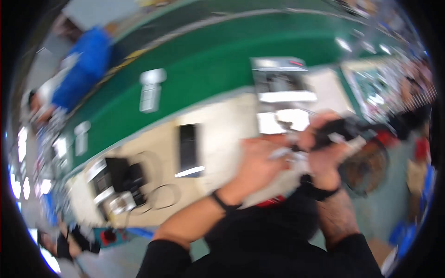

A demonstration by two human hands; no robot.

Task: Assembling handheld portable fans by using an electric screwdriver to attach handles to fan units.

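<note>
The picture is blurred by motion. My left hand point(257, 164) is raised over the workbench with its fingers curled around a small pale part point(282, 153); a dark band sits on that wrist. My right hand point(324, 148) is closed around a black tool-like object point(340, 129) that touches the same pale part. Both hands meet just right of centre. What the pale part is cannot be made out. A dark watch sits on my right wrist.
A beige workbench point(218, 134) carries a flat black device point(187, 148), a black unit with cables point(123, 178) and a grey machine point(280, 81). Behind runs a green conveyor belt point(208, 65) with white items. A person in blue point(81, 69) stands far left.
</note>
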